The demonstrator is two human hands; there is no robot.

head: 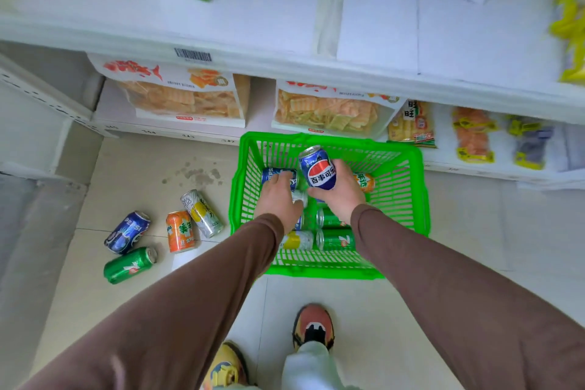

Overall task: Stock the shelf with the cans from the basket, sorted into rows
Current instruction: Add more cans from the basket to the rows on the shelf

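A green plastic basket (408, 199) sits on the floor before the shelves. My right hand (343, 191) grips a blue Pepsi can (318, 168) and holds it above the basket. My left hand (278, 199) reaches into the basket, its fingers curled over a second blue Pepsi can (275, 173) lying there. More cans lie in the basket: an orange one (364, 182), two green ones (335, 239) and a yellow-and-silver one (299, 240). The white upper shelf (278, 9) is mostly bare in the middle.
Several cans lie on the tiled floor left of the basket: blue (128, 232), orange (179, 231), yellow-silver (202, 213) and green (130, 265). Snack bags (186, 98) fill the lower shelf. Boxes and bags stand on the upper shelf. My shoes (313, 326) are near the basket.
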